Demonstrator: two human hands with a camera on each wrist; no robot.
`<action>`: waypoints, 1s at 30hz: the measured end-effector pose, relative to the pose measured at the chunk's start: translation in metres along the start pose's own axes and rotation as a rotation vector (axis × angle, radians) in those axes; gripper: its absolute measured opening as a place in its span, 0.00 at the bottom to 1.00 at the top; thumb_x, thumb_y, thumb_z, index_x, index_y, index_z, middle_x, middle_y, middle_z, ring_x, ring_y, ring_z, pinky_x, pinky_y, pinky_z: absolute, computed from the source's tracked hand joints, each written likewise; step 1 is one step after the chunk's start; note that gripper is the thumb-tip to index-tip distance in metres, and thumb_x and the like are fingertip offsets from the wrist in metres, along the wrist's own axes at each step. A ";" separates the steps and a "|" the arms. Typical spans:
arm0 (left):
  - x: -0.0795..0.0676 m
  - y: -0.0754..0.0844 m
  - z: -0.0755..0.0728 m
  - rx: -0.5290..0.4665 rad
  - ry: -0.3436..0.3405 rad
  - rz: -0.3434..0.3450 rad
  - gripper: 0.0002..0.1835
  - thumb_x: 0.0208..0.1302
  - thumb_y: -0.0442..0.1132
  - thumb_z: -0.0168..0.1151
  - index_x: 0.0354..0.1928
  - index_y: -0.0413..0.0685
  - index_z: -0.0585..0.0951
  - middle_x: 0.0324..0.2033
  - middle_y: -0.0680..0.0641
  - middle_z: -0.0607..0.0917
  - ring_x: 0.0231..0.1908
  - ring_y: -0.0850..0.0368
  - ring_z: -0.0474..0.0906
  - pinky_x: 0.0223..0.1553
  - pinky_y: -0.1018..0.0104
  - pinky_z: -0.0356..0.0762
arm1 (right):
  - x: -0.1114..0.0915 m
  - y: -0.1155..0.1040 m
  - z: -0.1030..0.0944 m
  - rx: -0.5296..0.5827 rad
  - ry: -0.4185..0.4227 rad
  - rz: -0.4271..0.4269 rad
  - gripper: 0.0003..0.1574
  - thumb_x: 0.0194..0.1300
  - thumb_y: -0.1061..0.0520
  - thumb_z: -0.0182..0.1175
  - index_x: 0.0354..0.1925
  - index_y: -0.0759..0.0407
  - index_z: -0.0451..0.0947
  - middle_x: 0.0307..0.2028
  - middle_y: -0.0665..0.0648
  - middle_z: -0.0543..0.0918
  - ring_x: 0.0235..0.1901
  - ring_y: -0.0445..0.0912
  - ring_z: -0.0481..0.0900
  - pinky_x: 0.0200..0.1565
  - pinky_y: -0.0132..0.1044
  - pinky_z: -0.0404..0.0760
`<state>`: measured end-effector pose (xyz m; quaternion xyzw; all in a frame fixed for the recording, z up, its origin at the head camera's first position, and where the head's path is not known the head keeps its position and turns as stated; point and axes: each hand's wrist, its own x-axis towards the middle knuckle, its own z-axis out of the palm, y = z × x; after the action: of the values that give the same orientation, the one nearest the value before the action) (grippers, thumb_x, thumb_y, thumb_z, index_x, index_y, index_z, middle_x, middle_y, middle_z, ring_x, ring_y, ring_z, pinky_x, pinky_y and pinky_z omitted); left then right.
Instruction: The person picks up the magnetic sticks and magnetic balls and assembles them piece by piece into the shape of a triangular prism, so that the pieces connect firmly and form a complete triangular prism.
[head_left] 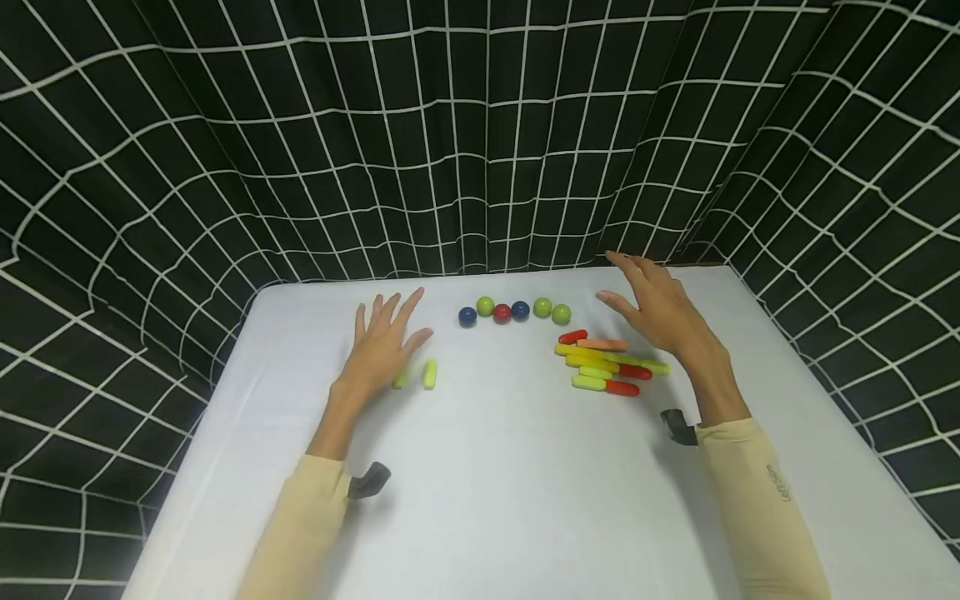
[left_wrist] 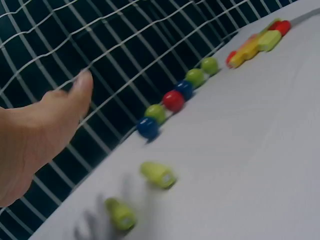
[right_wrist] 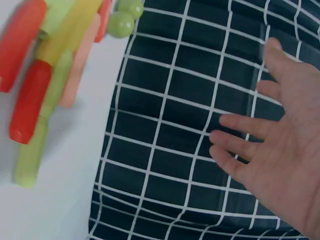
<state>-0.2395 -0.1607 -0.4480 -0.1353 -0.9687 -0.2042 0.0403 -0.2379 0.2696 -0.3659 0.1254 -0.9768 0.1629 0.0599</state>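
Observation:
My left hand (head_left: pixel 377 348) is held over the left of the white table with its fingers spread and nothing in it. Below it lie two short yellow-green sticks (head_left: pixel 430 374) with rounded ends, one partly hidden by the hand in the head view. Also empty, my right hand (head_left: pixel 660 310) hovers at the right, fingers extended, just beyond a loose pile of coloured sticks. That pile holds yellow sticks (head_left: pixel 590 362), red sticks (head_left: pixel 622 388), yellow-green sticks (head_left: pixel 588 382) and a peach stick (head_left: pixel 602 344), several lying against each other.
A row of small glossy balls runs along the table's back between the hands: blue balls (head_left: pixel 467 317), a red ball (head_left: pixel 502 313) and green balls (head_left: pixel 542 307). Dark cloth (head_left: pixel 465 133) with a white grid rises behind and beside the white table (head_left: pixel 480 483).

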 end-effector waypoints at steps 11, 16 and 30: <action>0.042 0.045 0.044 0.026 -0.025 0.025 0.32 0.80 0.52 0.54 0.77 0.42 0.66 0.71 0.36 0.74 0.69 0.35 0.75 0.68 0.40 0.76 | -0.035 -0.028 0.024 -0.032 -0.212 -0.106 0.22 0.69 0.61 0.69 0.59 0.67 0.82 0.43 0.62 0.89 0.39 0.52 0.84 0.50 0.50 0.89; 0.057 0.055 0.063 0.025 -0.014 0.023 0.30 0.78 0.48 0.58 0.75 0.41 0.69 0.68 0.35 0.77 0.65 0.36 0.79 0.62 0.43 0.82 | -0.045 -0.032 0.042 -0.077 -0.297 -0.119 0.12 0.66 0.65 0.70 0.48 0.65 0.87 0.41 0.59 0.90 0.35 0.47 0.82 0.45 0.44 0.88; 0.059 0.071 0.074 0.045 0.047 0.045 0.21 0.69 0.39 0.69 0.62 0.41 0.81 0.50 0.37 0.87 0.49 0.39 0.87 0.49 0.47 0.87 | -0.066 -0.035 0.073 -0.279 -0.219 -0.162 0.08 0.67 0.68 0.66 0.41 0.64 0.76 0.44 0.66 0.84 0.33 0.53 0.82 0.40 0.45 0.86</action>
<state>-0.2776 -0.0536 -0.4801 -0.1514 -0.9685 -0.1846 0.0705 -0.1706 0.2281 -0.4346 0.2112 -0.9773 0.0061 -0.0170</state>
